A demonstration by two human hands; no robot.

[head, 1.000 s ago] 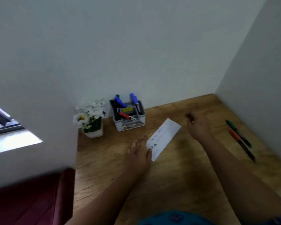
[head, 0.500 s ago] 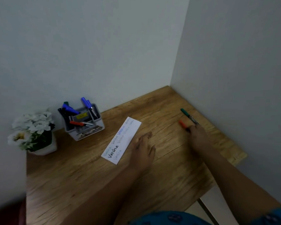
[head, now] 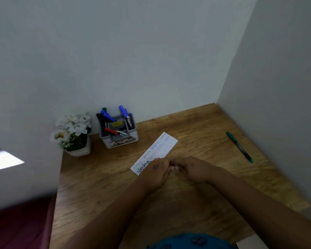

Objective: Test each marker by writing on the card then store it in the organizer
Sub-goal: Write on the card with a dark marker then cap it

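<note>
Both hands have come together over the near end of the white paper card: left hand and right hand curl around something hidden, so their grip cannot be told. On the wooden corner desk between pale walls, the grey plastic organizer holds markers; a green marker lies well right.

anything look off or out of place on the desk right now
Nothing is damaged or spilled. One green marker lies loose on the wooden desk by the right wall, apart from the organizer.

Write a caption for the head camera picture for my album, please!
Both hands meet over the written card, a green marker waiting beside the wall.
</note>
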